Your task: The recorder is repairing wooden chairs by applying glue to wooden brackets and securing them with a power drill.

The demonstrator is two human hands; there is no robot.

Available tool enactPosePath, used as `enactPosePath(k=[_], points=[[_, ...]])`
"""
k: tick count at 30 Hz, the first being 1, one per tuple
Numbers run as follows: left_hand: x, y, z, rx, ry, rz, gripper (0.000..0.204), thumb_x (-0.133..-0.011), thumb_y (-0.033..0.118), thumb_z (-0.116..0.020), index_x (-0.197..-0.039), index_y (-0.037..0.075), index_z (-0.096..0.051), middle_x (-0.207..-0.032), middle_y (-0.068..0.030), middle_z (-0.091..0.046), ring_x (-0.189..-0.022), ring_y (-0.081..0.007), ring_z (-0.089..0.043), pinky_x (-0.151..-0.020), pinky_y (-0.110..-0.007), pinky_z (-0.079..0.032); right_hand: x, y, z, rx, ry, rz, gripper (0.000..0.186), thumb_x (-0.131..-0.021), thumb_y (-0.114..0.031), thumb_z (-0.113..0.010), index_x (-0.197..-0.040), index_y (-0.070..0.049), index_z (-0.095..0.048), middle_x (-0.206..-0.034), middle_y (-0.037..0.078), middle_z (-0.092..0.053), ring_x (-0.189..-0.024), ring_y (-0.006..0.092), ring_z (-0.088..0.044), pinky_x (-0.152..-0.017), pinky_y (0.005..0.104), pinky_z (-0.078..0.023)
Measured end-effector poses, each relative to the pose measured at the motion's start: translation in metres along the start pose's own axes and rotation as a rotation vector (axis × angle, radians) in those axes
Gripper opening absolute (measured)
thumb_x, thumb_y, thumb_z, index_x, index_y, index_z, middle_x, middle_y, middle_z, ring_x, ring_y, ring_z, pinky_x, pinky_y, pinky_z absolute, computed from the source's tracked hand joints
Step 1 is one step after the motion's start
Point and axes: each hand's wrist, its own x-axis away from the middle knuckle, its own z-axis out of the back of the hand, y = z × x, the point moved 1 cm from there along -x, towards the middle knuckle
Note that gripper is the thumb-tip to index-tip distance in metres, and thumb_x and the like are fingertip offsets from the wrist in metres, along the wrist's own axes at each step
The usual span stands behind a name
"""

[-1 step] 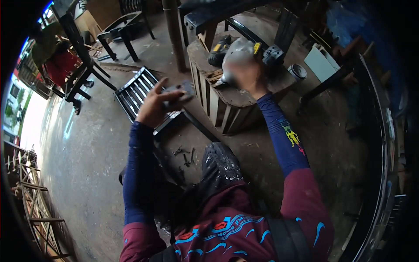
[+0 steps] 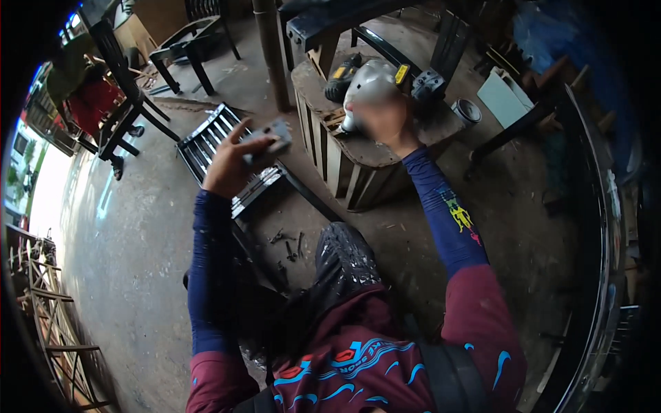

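My left hand (image 2: 227, 164) is closed round a small grey block (image 2: 277, 136) with dark spots like holes on its face, its exact kind unclear. The thumb and a finger grip it above a black slatted chair frame (image 2: 200, 148). My right hand (image 2: 394, 127) reaches over the wooden stand and touches or rests against a rounded silver thing (image 2: 373, 77). A blur covers its fingers, so their grip cannot be made out. Beside the silver thing lie a yellow and black cordless drill (image 2: 342, 77) and a dark grey tool or part (image 2: 428, 84).
The wooden stand (image 2: 375, 153) is close in front. An open can (image 2: 467, 111) sits at its right edge. Several screws (image 2: 292, 248) lie on the floor by my knee. Black chairs (image 2: 189, 48) stand at the far left, a white panel (image 2: 505, 98) at the right.
My left hand has shifted slightly left with the grey block, which is now tilted and shows more of its face. The right hand stays at the silver thing.
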Motion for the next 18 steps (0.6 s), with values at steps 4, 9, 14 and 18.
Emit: enactPosePath(k=[4, 9, 14, 18], points=[[-0.003, 0.001, 0.03, 0.338, 0.084, -0.058, 0.038, -0.094, 0.01, -0.062, -0.13, 0.004, -0.052, -0.118, -0.0103, -0.064, -0.104, -0.0211, -0.066, -0.087, -0.033, -0.054, -0.003, 0.036, 0.023, -0.033, -0.023, -0.133, 0.041, -0.078, -0.033, -0.083, -0.102, -0.002, -0.069, -0.09, 0.013, -0.074, -0.085, 0.0276, -0.073, -0.073, 0.0372, -0.057], [0.004, -0.017, 0.055, 0.373, 0.254, -0.063, 0.073, -0.088, 0.01, -0.07, -0.148, -0.002, -0.029, -0.135, -0.017, -0.051, -0.113, -0.0289, -0.06, -0.088, -0.042, -0.057, -0.009, 0.015, -0.017, -0.094, 0.039, -0.083, 0.044, -0.079, -0.036, -0.083, -0.103, -0.002, -0.067, -0.093, 0.013, -0.074, -0.085, 0.0261, -0.073, -0.072, 0.0352, -0.057], [0.018, -0.009, 0.042, 0.323, 0.308, -0.082, 0.078, -0.087, 0.01, -0.072, -0.149, -0.005, -0.026, -0.134, -0.0219, -0.05, -0.117, -0.0319, -0.059, -0.087, -0.044, -0.059, -0.03, 0.025, -0.013, -0.06, 0.004, -0.141, 0.051, -0.076, -0.039, -0.084, -0.106, -0.002, -0.064, -0.092, 0.013, -0.073, -0.086, 0.0269, -0.073, -0.076, 0.0359, -0.058], [0.023, -0.008, 0.043, 0.308, 0.315, -0.096, 0.077, -0.088, 0.011, -0.071, -0.148, -0.006, -0.027, -0.133, -0.0219, -0.052, -0.116, -0.0314, -0.06, -0.088, -0.044, -0.058, -0.027, 0.022, -0.028, 0.046, -0.028, -0.071, 0.05, -0.077, -0.037, -0.084, -0.105, -0.002, -0.063, -0.092, 0.014, -0.073, -0.083, 0.0282, -0.073, -0.074, 0.0363, -0.058]])
